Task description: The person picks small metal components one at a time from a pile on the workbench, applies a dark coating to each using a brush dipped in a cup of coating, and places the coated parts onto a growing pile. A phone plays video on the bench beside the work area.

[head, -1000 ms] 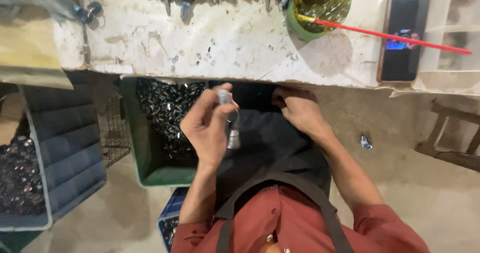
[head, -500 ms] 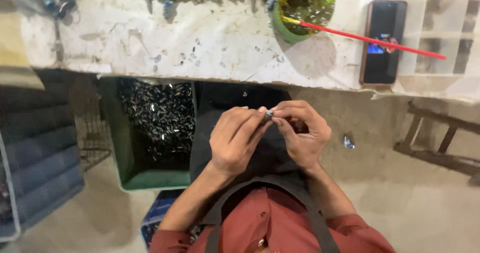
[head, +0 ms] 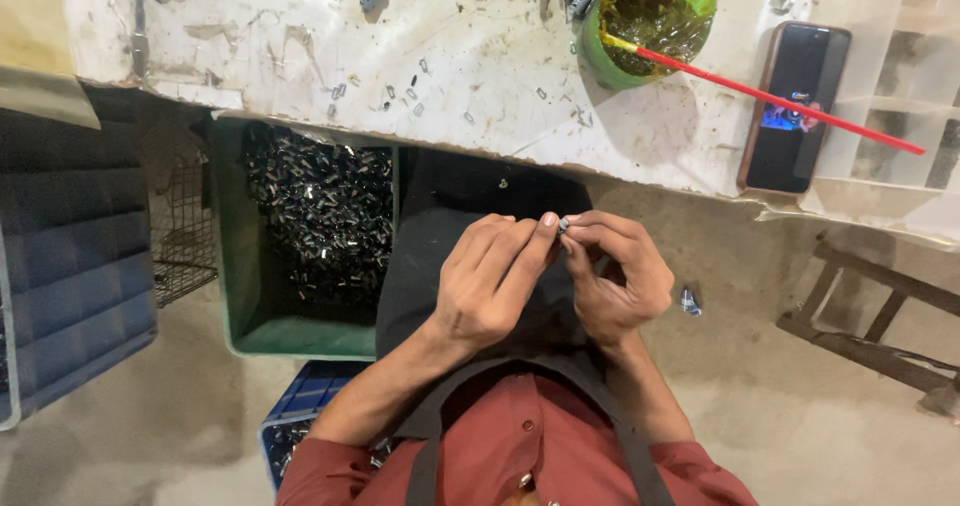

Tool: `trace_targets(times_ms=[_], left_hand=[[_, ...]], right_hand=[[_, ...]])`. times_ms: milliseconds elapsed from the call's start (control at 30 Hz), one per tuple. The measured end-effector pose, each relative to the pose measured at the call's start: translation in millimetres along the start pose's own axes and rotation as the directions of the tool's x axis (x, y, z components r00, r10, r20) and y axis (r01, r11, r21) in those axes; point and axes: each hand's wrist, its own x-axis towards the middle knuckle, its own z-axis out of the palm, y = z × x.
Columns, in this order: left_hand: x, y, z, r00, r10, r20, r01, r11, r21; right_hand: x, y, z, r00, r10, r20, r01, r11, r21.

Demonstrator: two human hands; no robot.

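Over a dark apron, the left hand (head: 490, 286) and right hand (head: 615, 281) meet, fingertips of both pinched on a small metal part (head: 563, 224) held between them above the lap. Such a tiny piece could slip from the pinch and drop to the floor. Further out, a green bin (head: 300, 338) holds many similar parts beneath the desk (head: 300, 36), where a green cup (head: 650, 16) stands.

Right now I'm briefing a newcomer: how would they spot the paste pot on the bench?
Start at the stained white workbench across the top. Near its far edge, left of the dark phone, stands a green pot of yellowish paste. Only it has a red stick jutting out over the phone.
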Motion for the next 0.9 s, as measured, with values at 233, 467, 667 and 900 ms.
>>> trace_targets(times_ms=[233,467,667,900], left_hand=[[-4.1,-6.6,5.3,0.995,0.022,-0.094,-0.027,0.999,-0.043],[6.1,-15.9,4.7,0.938,-0.345,-0.03,0.336,0.927,-0.167],[15.8,-12.6,3.9,0.9,-0.43,-0.064,0.408,0.887,-0.218],[22.8,-12.8,6.2,0.895,-0.44,-0.066,0.41,0.873,-0.264]], right_hand=[[10.9,10.7,-17.4,0.798,0.536,0.275,-0.595,0.63,0.499],[97.3,20.4,-33.2,0.855,0.487,-0.178,-0.331,0.777,0.536],[90.4,26.8,-47.1,0.86,0.417,-0.293,-0.125,0.73,0.671],[26.1,34.5,-48.8,0.741,0.665,-0.096,-0.332,0.486,0.808]])
